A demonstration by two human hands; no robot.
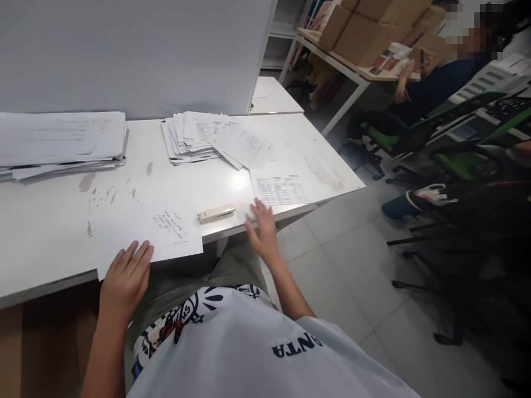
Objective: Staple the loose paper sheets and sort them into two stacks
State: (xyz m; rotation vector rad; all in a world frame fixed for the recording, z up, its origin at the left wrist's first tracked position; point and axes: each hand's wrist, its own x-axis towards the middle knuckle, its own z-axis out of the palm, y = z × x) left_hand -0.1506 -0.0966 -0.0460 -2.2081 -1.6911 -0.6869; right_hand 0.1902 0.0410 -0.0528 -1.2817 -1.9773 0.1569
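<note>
My left hand (128,276) lies flat on the near edge of a white sheet of paper (124,232), its fingers stretched out. Some handwriting shows on that sheet, which hangs slightly over the desk's front edge. My right hand (263,229) is at the front edge of the desk, fingers spread, holding nothing. Its fingertips are close to the lower corner of a printed sheet (282,188); whether they touch it I cannot tell. A cream stapler (216,213) lies on the desk between my hands, nearer the right one.
A thick stack of papers (62,138) stands at the back left, with a looser pile (194,135) farther right. A grey partition (124,55) closes off the back of the white desk (145,177). Cardboard boxes (369,33), a seated person (440,83) and office chairs are to the right.
</note>
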